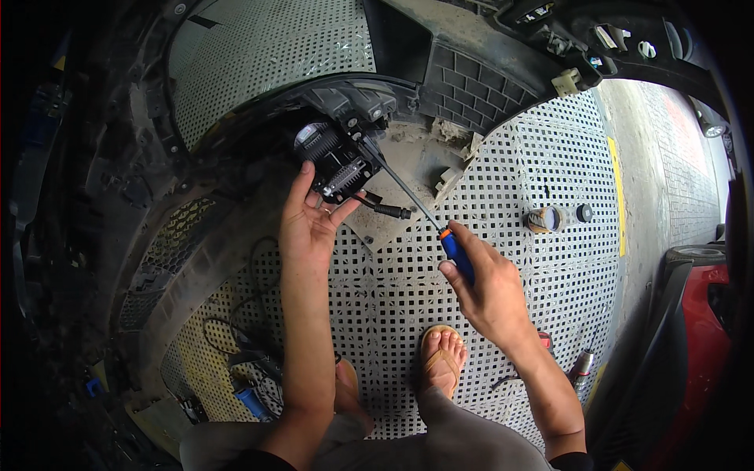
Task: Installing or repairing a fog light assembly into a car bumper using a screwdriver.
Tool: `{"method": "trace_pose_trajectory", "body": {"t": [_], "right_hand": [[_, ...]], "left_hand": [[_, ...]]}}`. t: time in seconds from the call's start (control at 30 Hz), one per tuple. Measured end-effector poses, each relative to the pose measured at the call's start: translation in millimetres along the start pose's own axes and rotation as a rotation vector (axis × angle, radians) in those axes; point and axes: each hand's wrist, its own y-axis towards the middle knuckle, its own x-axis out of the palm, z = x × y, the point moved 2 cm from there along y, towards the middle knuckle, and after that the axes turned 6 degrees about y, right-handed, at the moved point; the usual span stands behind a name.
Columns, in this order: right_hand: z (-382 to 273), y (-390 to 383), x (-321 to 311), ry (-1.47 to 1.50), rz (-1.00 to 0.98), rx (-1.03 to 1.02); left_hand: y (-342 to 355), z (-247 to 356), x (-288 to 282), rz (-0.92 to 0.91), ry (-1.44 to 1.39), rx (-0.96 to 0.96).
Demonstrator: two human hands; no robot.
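Place: vehicle workshop, car-repair bay type.
Floor: pale perforated plastic grid tiles (pixel 565 302), bordered at right by a yellow edge strip (pixel 616 188).
Vehicle parts: dark plastic bodywork with honeycomb grille (pixel 161 259); brick-patterned black panel (pixel 481 88); finned black lamp unit (pixel 338 153), with cable connector (pixel 390 210).
Tools: screwdriver (pixel 457 255), blue handle, orange collar, in use at the lamp unit; metal-nosed tool (pixel 583 366), on floor.
Sundries: small round container (pixel 542 220); dark cap (pixel 583 213) beside it; loose dark cable (pixel 210 320).
Surroundings: red car bodywork (pixel 703 330), right; paved ground (pixel 679 153) beyond.
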Motion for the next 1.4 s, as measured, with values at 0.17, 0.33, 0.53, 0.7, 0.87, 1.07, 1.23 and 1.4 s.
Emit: {"method": "trace_pose_trajectory", "body": {"t": [0.17, 0.33, 0.53, 0.7, 0.87, 1.07, 1.23, 1.4], "right_hand": [[16.4, 9.6, -7.0, 1.335, -0.358, 0.586], [4.9, -3.7, -0.7, 0.027, 0.043, -0.170], [6.8, 3.0, 1.6, -0.150, 0.096, -0.259], [19.5, 6.4, -1.0, 1.318, -0.355, 0.460], [7.9, -1.4, 4.9, 0.259, 0.000, -0.142], [5.5, -4.0, 7.8, -0.262, 0.074, -0.155], [23.1, 6.8, -2.2, 1.175, -0.297, 0.447], [12.5, 8.4, -4.8, 0.649, -0.093, 0.010]], "left_hand": [[0.8, -0.6, 3.7, 0.037, 0.001, 0.003], [3.0, -0.2, -3.0, 0.022, -0.014, -0.002], [5.4, -1.8, -7.4, -0.011, -0.051, -0.011], [11.5, 1.3, -10.4, 0.019, -0.031, 0.018], [13.9, 0.7, -18.3, -0.072, -0.018, 0.012], [15.1, -0.1, -21.8, -0.076, -0.004, -0.010], [14.2, 0.7, -22.2, -0.119, -0.010, -0.023], [17.5, 4.2, -23.7, -0.241, -0.005, -0.114]]}}
